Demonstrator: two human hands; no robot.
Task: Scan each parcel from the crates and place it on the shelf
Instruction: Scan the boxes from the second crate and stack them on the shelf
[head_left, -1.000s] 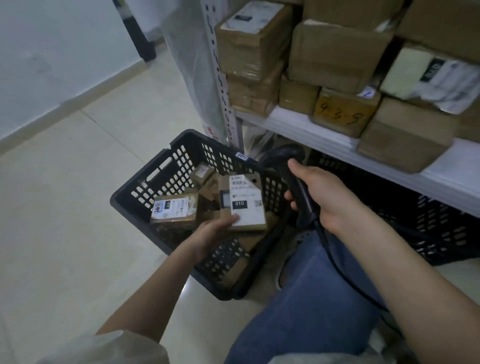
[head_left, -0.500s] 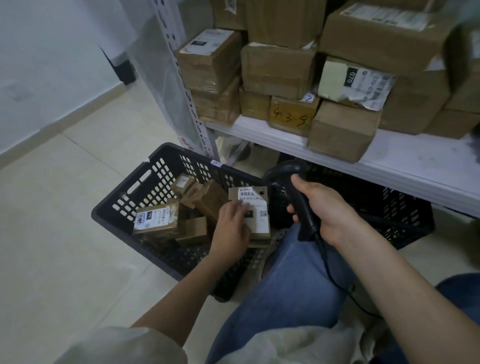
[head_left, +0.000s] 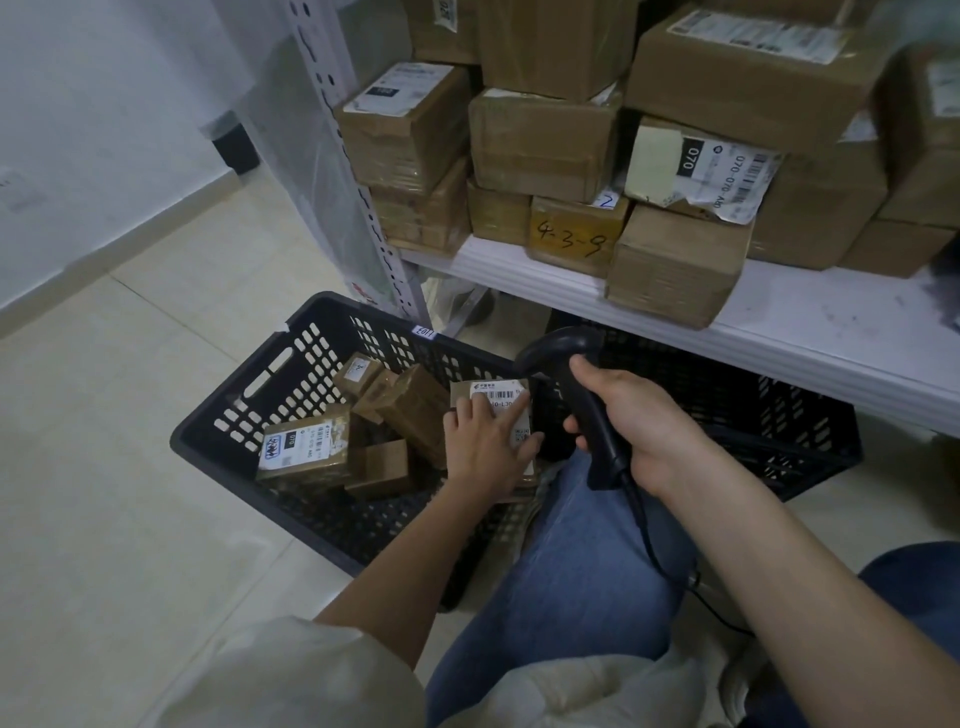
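A black slotted crate (head_left: 244, 405) stands on the floor with several small brown parcels in it. My left hand (head_left: 488, 447) lies flat on a labelled parcel (head_left: 498, 392) at the crate's right side, fingers spread over its white label. My right hand (head_left: 634, 421) grips a black corded barcode scanner (head_left: 561, 348), whose head sits just above and to the right of that parcel. The white shelf (head_left: 779, 322) above holds stacked cardboard boxes (head_left: 545, 140).
Another labelled parcel (head_left: 306, 447) lies at the crate's left. A second black crate (head_left: 779, 415) sits under the shelf on the right. A box marked 4-3-9 (head_left: 571, 239) stands at the shelf's front edge. My knee in jeans (head_left: 582, 561) is against the crate. Tiled floor (head_left: 104, 467) lies to the left.
My left hand held the labelled parcel up from below; now it rests on top of it, lower in the crate. The view has tilted up toward the shelf. The scanner has stayed close.
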